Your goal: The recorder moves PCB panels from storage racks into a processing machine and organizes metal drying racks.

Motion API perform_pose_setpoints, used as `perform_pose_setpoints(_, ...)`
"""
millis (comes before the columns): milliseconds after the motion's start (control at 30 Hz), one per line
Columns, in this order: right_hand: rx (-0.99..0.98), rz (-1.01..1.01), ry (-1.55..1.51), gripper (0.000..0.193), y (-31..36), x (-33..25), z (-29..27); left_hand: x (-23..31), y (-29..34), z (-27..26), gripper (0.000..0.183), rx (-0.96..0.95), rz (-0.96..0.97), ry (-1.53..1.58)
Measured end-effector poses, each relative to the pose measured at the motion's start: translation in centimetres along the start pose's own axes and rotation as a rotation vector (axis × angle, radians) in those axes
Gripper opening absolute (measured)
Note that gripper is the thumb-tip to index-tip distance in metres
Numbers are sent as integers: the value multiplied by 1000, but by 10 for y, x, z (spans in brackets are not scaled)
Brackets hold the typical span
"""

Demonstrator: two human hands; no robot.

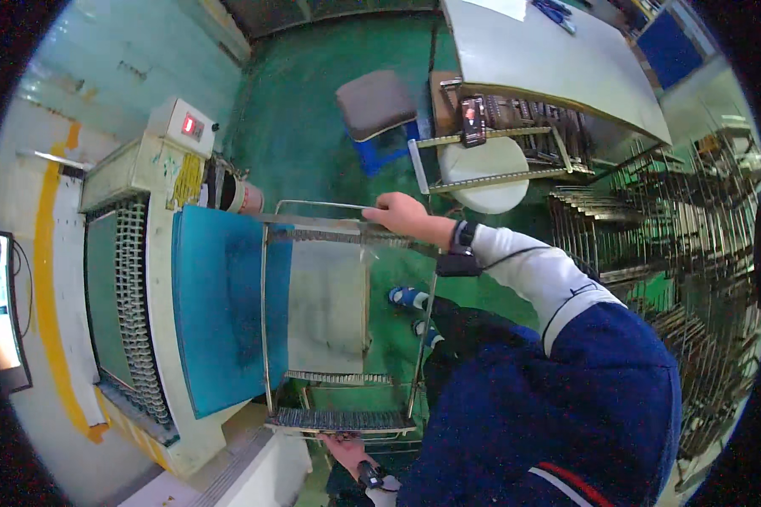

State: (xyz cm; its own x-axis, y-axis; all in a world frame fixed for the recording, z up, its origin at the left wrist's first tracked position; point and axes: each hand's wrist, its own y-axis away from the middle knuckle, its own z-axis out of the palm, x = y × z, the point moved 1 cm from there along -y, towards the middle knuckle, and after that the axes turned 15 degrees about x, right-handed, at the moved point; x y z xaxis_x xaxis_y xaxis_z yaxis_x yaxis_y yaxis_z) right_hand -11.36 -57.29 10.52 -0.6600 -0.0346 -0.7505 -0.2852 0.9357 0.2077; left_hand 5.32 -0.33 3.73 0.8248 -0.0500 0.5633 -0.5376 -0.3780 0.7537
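While the right hand (400, 215) holds the rack (338, 419), a blue panel (220, 300) sits alongside.

A grey metal rack (342, 419), an open rectangular frame, stretches between the right fingers (384, 216) and the left fingers (336, 441), held at both ends. Just beside each set of fingers runs a bar (317, 236) lined with close-set teeth; slim rods (265, 321) join the ends. A thin wire loop (317, 202) juts out beside the right fingers.
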Motion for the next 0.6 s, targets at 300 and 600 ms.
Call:
perform_pose_setpoints(300,323,255,-269,51,184,107,-101,28,56,40,27,-475,86,-73)
perform_pose_setpoints(600,834,599,-609,46,339,223,-193,-14,218,160,16,-953,250,-293)
